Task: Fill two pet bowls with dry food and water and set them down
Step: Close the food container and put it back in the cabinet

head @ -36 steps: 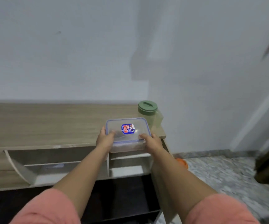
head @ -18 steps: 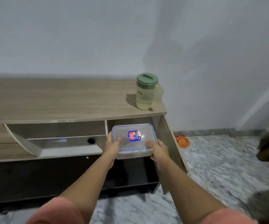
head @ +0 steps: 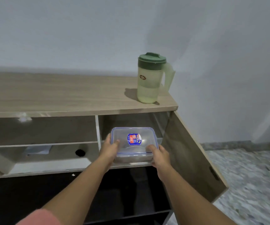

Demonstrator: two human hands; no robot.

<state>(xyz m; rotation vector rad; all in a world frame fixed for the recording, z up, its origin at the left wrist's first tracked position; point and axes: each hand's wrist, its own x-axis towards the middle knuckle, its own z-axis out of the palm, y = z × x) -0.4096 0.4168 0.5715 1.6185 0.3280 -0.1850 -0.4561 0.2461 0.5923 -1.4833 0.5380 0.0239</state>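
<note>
A clear plastic food container (head: 133, 144) with a blue-edged lid and a blue label holds dark dry food. My left hand (head: 109, 149) grips its left side and my right hand (head: 159, 155) grips its right front corner, thumbs on the lid. The container is at the front edge of the right shelf compartment of the wooden cabinet (head: 66, 95). A pale green water pitcher (head: 150, 78) with a dark green lid stands on the cabinet top at the right end, partly filled. No pet bowl is in view.
The cabinet door (head: 191, 153) hangs open to the right of the compartment. A left compartment (head: 41, 143) holds some papers and has a round hole in its back. Below lies a dark lower shelf. Marble-patterned floor (head: 251, 176) spreads to the right; a plain wall stands behind.
Both hands carried the container down from the cabinet top to the open shelf compartment beneath. The view tilted lower and came closer; the orange object on the floor left the view.
</note>
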